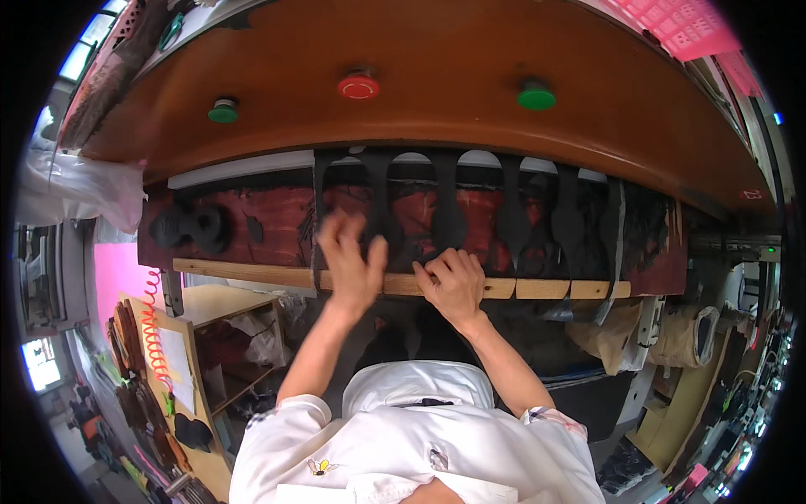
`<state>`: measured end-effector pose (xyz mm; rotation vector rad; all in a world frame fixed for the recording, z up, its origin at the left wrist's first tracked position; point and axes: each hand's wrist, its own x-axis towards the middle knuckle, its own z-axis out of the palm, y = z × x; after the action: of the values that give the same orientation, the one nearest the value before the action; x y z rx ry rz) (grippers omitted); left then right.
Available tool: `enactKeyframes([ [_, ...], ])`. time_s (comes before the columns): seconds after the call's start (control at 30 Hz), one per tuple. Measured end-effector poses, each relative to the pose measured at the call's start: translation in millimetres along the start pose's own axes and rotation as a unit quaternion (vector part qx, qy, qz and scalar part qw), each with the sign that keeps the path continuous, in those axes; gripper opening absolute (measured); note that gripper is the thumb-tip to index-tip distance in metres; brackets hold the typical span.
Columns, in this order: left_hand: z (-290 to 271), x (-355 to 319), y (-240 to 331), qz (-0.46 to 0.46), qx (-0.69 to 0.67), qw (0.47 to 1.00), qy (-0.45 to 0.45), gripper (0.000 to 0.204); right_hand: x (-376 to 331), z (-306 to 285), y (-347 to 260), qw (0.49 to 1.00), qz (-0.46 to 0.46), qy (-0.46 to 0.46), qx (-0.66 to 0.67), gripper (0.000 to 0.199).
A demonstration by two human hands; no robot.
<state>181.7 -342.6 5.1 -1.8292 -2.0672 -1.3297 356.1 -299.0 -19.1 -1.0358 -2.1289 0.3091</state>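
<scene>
A black sheet (pixel 449 220) with rows of rounded cut-outs lies across a worn dark red board (pixel 277 206) in front of me. My left hand (pixel 351 260) is over the sheet's left part, its fingers apart and slightly blurred, with nothing visible in them. My right hand (pixel 453 281) rests at the sheet's near edge, by a light wooden strip (pixel 537 289). Its fingers are curled down, and what they pinch, if anything, is hidden. Left of the sheet sit small stacked black cut pieces (pixel 208 228) on the board.
Beyond the board rises a brown machine front (pixel 453 92) with a red button (pixel 358 85) and two green buttons (pixel 536 96). A wooden shelf unit (pixel 227 307) stands at the near left, with a coiled red hose (pixel 154 336). Brown bags (pixel 613 336) hang at the right.
</scene>
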Motion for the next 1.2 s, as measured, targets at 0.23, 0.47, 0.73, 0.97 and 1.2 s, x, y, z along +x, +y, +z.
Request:
enactKeyframes([
  [0.23,19.5,-50.6,-3.5,0.094,0.120,0.988,-0.036,0.024,0.7,-1.0,-2.1,1.000,-0.018,-0.018,0.003,0.022],
  [0.47,12.9,-44.8,8.6,-0.021,0.082,0.995,-0.046,0.013,-1.1,-1.3,-7.3,0.999,0.015,-0.021,-0.022,0.026],
  [0.73,-23.5,-85.4,24.0,-0.051,-0.020,0.994,-0.095,0.018,-43.7,-21.4,-31.3,0.998,0.040,-0.033,0.020,0.027],
  [0.97,-35.6,-65.9,28.0,-0.033,-0.012,0.998,0.044,0.032,-63.0,-54.8,-65.9,1.000,0.000,-0.026,0.015,0.018],
  [1.2,-19.9,-56.2,5.8,0.069,0.109,0.991,0.045,0.049,51.6,-7.5,-48.6,0.993,0.066,-0.082,-0.054,0.108],
])
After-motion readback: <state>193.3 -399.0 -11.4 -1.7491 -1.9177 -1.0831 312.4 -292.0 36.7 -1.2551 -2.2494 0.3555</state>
